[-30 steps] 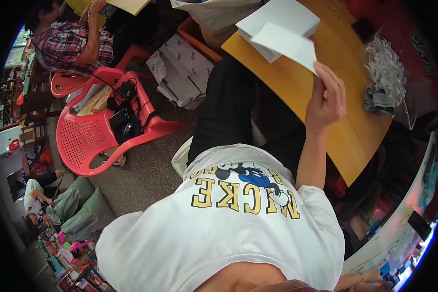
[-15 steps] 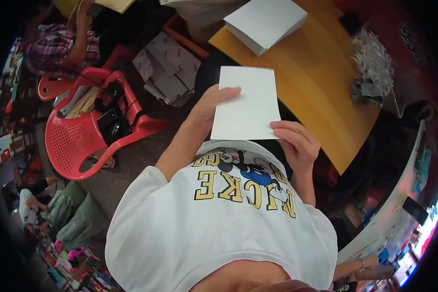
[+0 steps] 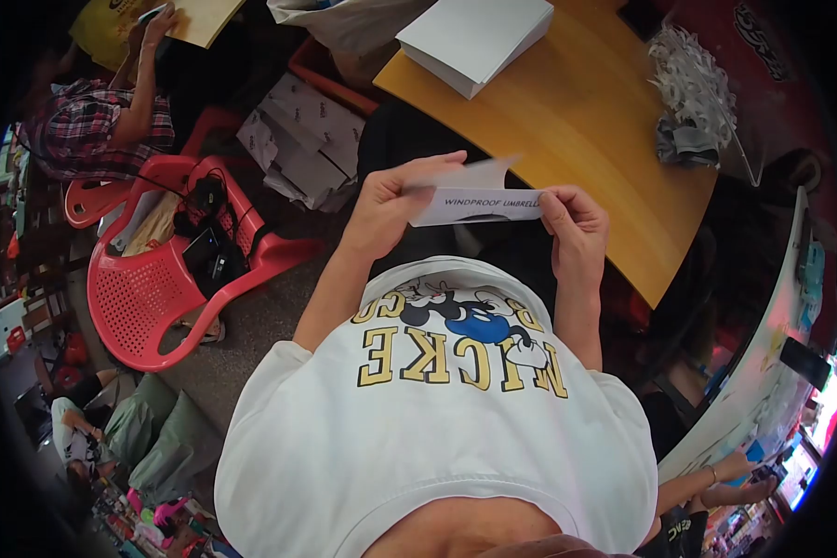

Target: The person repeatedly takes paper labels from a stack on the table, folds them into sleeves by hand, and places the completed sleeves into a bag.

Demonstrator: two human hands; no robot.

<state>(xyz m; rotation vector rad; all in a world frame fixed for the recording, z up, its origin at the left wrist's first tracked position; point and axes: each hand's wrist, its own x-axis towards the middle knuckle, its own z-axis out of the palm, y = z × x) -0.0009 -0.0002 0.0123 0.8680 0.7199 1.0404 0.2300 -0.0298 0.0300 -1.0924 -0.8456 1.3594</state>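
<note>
A white printed paper sheet (image 3: 479, 206) is held over my lap. Its near part is bent up and shows the words "WINDPROOF UMBRELLA", the last letters covered by my fingers. The far part is tilted and smeared by motion. My left hand (image 3: 391, 205) grips the left side, fingers stretched over the top of the paper. At the right end, my right hand (image 3: 575, 223) pinches the sheet between thumb and fingers. Just beyond, a thick stack of white sheets (image 3: 474, 42) lies on the wooden table (image 3: 614, 177).
A red plastic chair (image 3: 144, 302) with black devices and cables stands to my left. Crumpled grey paper (image 3: 302, 139) lies near an orange bin (image 3: 330, 79). White shredded strips (image 3: 693, 88) hang over the table's right edge. A person in a plaid shirt (image 3: 98, 126) sits at far left.
The sheet was flat with its blank side up; now it is bent and its printing shows. My right hand has moved up to the sheet's end. The view has shifted slightly.
</note>
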